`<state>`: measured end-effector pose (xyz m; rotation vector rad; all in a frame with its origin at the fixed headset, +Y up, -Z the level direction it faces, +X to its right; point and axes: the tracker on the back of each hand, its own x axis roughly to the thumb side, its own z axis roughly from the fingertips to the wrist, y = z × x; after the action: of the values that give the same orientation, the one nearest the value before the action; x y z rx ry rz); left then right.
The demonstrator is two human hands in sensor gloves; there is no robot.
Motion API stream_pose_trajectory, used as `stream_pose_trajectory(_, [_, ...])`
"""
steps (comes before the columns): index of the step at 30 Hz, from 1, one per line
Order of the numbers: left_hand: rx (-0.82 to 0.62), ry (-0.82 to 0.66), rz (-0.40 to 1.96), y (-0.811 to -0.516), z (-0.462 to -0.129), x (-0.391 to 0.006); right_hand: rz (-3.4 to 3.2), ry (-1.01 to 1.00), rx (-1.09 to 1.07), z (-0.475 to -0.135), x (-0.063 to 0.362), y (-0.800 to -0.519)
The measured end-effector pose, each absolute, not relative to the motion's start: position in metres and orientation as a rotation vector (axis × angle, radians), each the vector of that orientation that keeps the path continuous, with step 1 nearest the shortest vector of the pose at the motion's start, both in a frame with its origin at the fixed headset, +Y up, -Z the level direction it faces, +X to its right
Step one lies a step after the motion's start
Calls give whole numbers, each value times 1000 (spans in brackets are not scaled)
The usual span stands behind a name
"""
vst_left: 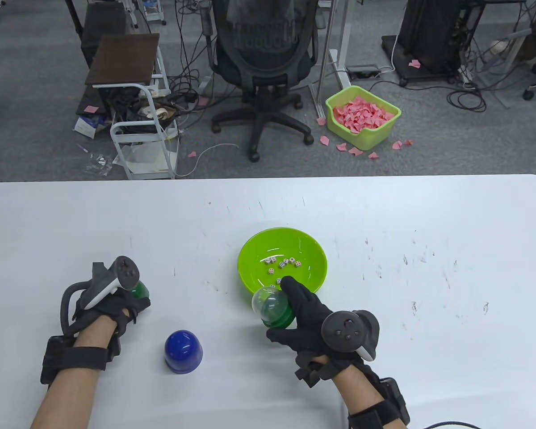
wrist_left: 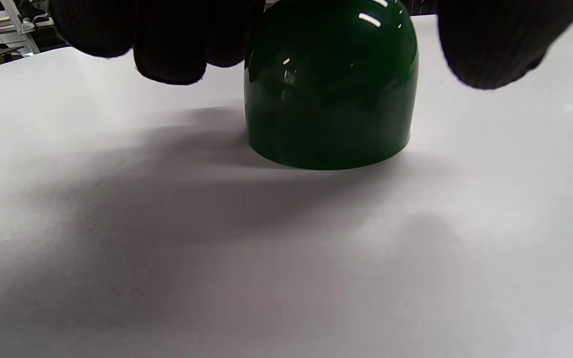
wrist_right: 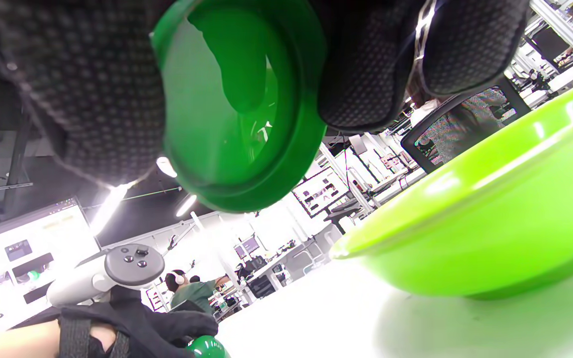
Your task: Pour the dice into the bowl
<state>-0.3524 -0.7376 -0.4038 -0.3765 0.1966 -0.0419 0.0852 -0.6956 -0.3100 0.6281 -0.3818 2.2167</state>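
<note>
A lime green bowl [vst_left: 290,241] sits mid-table with several small white dice [vst_left: 283,262] in it. My right hand [vst_left: 280,308] grips a dice cup [vst_left: 271,306] with a clear dome and a green base, tilted at the bowl's near rim. From below, the right wrist view shows the green base [wrist_right: 237,104] between my fingers [wrist_right: 366,64], beside the bowl [wrist_right: 490,214]. My left hand [vst_left: 131,299] hovers over a dark green dome cover [vst_left: 140,290] standing on the table. In the left wrist view the cover [wrist_left: 331,89] stands between spread fingers [wrist_left: 167,59], the thumb clear of it.
A blue dome cover [vst_left: 183,351] stands on the white table [vst_left: 429,290] between my hands. Beyond the far edge are an office chair [vst_left: 263,58] and a green bin of pink paper [vst_left: 362,116].
</note>
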Motion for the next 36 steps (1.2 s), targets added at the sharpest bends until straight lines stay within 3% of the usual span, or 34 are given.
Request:
stream_pose_trajectory(17, [-237, 158, -74, -743, -402, -353, 2219, -386, 634, -310, 85, -694])
stream_pose_trajectory(24, [-134, 69, 56, -709, -397, -338, 2219, -384, 634, -310, 85, -694])
stream_pose_trajectory(36, [-8, -282, 373, -644, -367, -264, 2230, -375, 633, -309, 84, -696])
